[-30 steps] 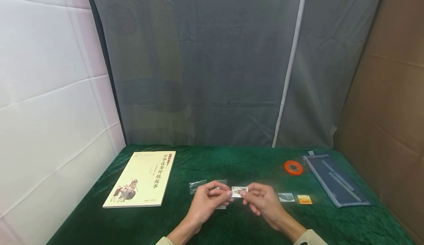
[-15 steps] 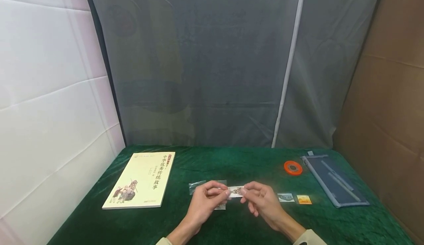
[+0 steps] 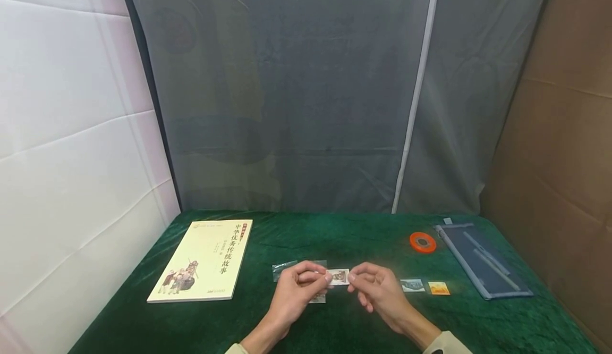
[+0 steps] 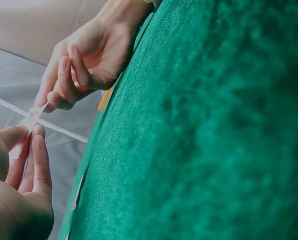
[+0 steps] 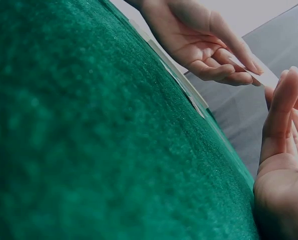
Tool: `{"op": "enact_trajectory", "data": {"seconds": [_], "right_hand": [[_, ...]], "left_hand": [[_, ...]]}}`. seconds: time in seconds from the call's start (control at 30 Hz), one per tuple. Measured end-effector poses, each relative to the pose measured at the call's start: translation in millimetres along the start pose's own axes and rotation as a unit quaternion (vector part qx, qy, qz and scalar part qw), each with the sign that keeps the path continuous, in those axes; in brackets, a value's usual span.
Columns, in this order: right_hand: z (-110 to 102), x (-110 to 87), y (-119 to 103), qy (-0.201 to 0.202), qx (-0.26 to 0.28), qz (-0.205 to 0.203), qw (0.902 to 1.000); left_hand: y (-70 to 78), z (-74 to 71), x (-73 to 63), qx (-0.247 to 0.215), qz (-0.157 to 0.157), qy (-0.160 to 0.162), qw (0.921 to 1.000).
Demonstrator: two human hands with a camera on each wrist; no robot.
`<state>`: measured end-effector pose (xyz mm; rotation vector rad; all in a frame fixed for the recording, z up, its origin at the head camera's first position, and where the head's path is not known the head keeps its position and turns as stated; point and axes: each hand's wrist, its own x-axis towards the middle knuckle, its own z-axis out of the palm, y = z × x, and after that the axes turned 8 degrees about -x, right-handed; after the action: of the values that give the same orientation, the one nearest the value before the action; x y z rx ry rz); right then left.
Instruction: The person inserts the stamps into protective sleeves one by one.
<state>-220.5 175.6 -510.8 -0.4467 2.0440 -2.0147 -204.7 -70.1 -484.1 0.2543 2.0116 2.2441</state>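
A small stamp (image 3: 339,276) with a white border and a printed figure is held up between the two hands. My left hand (image 3: 297,293) pinches its left end between thumb and fingers, covering that part. At its right edge are the thumb and index finger of my right hand (image 3: 381,291), the other fingers loosely curled. In the left wrist view the stamp (image 4: 32,116) is thin and pale, spanning from one hand's fingertips to the other's. A clear plastic sleeve (image 3: 284,269) and another small printed piece (image 3: 317,300) lie partly hidden behind and under my left hand.
A blue-grey stamp (image 3: 413,285) and an orange-yellow stamp (image 3: 439,288) lie right of my right hand. Beyond them are an orange round object (image 3: 423,242) and a blue zip pouch (image 3: 483,261). A cream book (image 3: 203,261) lies at left on the green cloth (image 3: 191,327).
The stamp has shifted left towards my left fingers. The right fingertips have gone from overlapping its face to its right edge. My left hand has barely moved.
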Motion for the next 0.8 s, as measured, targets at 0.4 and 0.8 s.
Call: {"op": "enact_trajectory", "data": {"seconds": [0.4, 0.8], "right_hand": [[-0.5, 0.5, 2.7, -0.024, -0.005, -0.003, 0.9997], [0.0, 0.4, 3.8, -0.04, -0.007, -0.012, 0.9991]], "left_hand": [[0.0, 2.1, -2.4, 0.002, 0.003, -0.02, 0.9998], [-1.1, 4.4, -3.0, 0.011, 0.008, -0.029, 0.9995]]}}
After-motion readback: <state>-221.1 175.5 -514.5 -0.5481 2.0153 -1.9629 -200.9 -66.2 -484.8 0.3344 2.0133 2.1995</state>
